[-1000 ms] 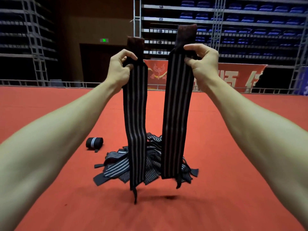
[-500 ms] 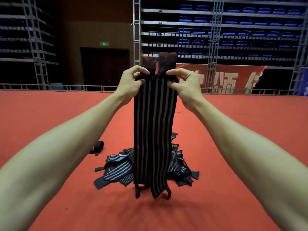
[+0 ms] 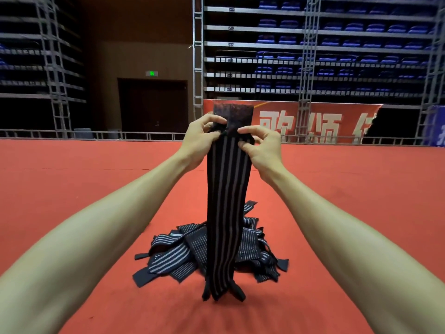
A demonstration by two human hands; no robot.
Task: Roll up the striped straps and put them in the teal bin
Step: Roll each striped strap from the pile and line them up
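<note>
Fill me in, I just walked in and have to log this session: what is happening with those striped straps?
A person holds striped straps up in front of them, seemingly two laid together. The left hand and right hand each pinch the top just under the fuzzy dark end. The straps hang straight down, not yet rolled. Behind them a pile of loose striped straps lies on the red floor. No teal bin is in view.
</note>
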